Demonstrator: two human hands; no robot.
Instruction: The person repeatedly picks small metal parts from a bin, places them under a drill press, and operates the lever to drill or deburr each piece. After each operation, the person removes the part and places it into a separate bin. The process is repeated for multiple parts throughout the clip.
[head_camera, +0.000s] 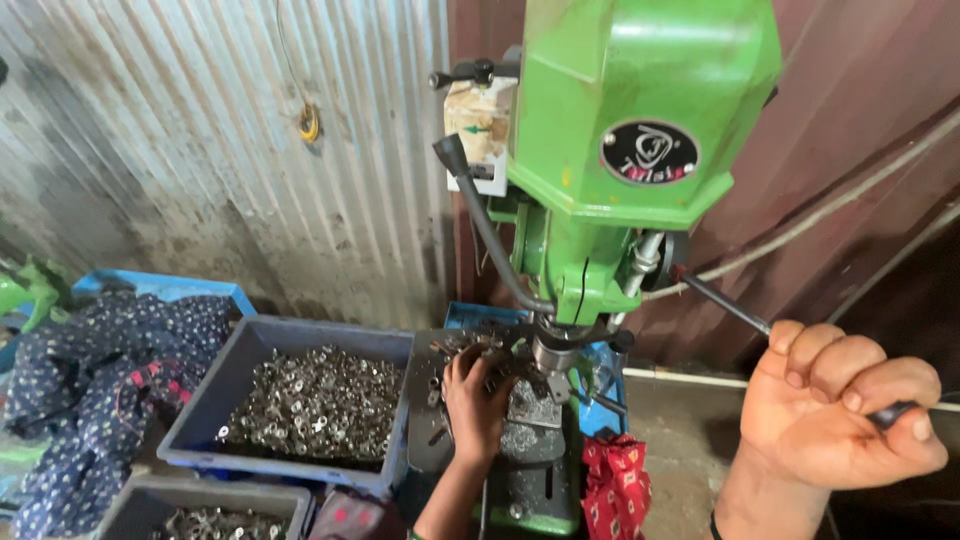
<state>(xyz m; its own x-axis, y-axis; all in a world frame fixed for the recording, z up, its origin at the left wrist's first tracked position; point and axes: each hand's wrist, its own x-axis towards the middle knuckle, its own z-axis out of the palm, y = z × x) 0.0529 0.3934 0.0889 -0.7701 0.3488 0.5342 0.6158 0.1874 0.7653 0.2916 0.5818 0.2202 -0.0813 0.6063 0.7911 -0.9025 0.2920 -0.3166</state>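
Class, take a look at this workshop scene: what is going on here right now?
A person stands at a green drill press. Their right hand grips the dark feed lever, while their left hand rests on small metal parts on the machine's table under the spindle. A blue-grey bin of similar metal pieces sits to the left, beside patterned cloth.

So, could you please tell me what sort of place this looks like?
Most likely a small metalworking workshop. A green drill press stands against a corrugated metal wall, the right hand grips its feed lever, the left hand rests on its work table, and a blue bin holds small metal parts.
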